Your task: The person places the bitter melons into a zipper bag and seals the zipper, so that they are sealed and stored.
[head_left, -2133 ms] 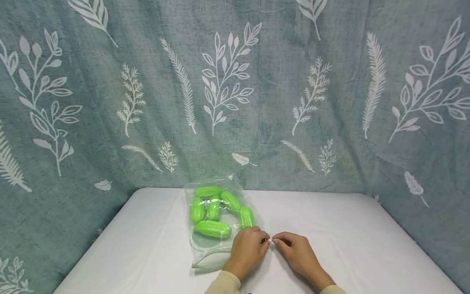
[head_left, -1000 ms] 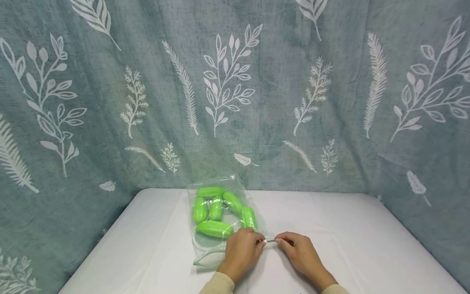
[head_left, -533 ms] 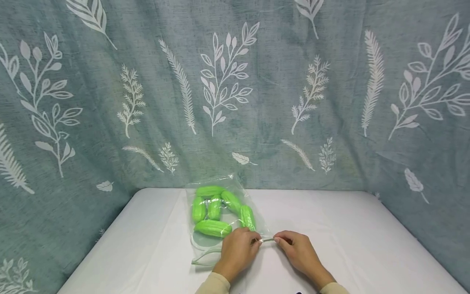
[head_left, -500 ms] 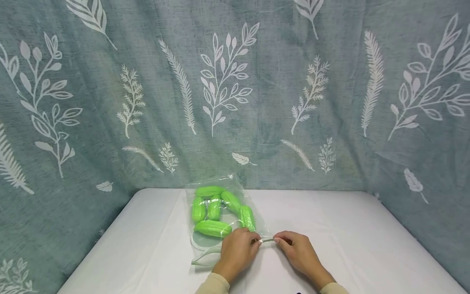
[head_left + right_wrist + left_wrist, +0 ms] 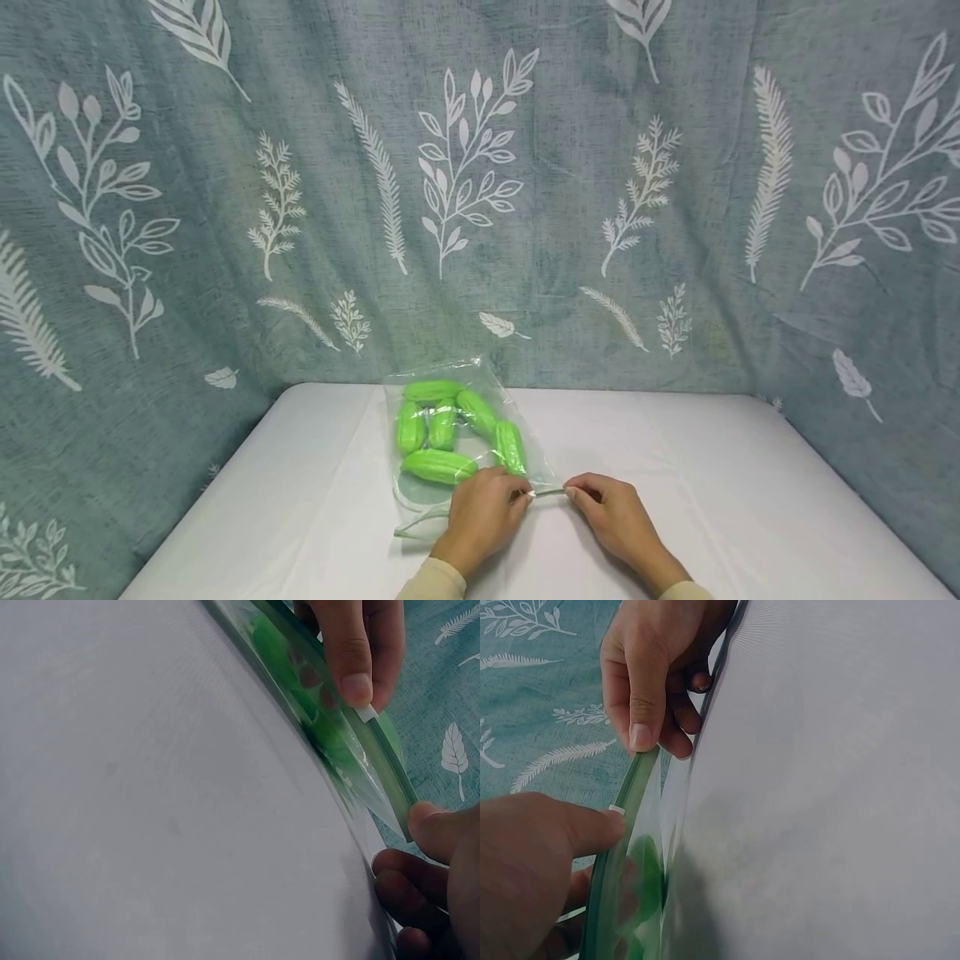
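Note:
A clear zip bag [image 5: 517, 406] lies on the table with several bright green, ridged, cucumber-like pieces [image 5: 438, 467] inside. Along its near edge runs a green zip strip [image 5: 634, 776]. My left hand [image 5: 483, 512] pinches the small white slider [image 5: 366, 713] on that strip between thumb and fingers. To the right, my right hand [image 5: 613, 518] pinches the strip's right end, thumb on top. A short stretch of strip shows between the hands. Left of my left hand, the bag's mouth [image 5: 420, 527] gapes slightly. The fingers below the strip are partly hidden.
A white-covered table [image 5: 720, 492] extends on both sides of the bag. A teal curtain [image 5: 555, 208] with white leaf prints hangs behind it and at the sides.
My left hand has moved left along the strip with the slider, so more strip shows between the hands. The gap at the left end has narrowed. My right hand has barely moved.

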### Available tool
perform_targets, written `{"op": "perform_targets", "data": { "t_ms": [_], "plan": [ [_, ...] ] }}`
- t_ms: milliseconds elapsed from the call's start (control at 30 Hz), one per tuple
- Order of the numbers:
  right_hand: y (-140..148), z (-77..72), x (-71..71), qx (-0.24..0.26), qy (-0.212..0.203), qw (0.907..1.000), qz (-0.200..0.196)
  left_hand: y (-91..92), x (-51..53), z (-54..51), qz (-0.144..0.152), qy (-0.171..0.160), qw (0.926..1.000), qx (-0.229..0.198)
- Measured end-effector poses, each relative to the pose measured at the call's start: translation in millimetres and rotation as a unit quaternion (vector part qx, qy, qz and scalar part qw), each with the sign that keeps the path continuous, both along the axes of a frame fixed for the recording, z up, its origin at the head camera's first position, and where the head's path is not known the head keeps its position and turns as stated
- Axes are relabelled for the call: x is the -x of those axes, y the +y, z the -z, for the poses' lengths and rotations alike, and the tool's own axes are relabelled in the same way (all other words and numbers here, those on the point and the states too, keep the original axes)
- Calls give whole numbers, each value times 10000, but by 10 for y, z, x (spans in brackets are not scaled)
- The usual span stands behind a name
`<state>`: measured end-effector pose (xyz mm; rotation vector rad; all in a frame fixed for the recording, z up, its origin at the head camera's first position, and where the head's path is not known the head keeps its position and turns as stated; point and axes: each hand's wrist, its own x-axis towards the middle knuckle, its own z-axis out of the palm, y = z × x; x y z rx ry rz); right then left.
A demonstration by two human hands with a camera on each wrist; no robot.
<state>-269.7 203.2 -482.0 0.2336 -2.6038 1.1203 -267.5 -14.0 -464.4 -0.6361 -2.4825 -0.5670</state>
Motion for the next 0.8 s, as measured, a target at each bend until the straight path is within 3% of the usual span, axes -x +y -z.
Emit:
{"op": "perform_targets", "data": {
  "t_ms": [200,433,800],
  "plan": [
    [12,-8,-3,43,14,10000,24,-5,15,-1,50,-25,10000,-79],
    [-13,-30,-39,210,-69,9994,-258,-18,40,6,-19,-194,9997,-136],
    [-10,-13,-19,97,4,9999,-46,-29,15,10,1,-85,10000,8]
  ]
}}
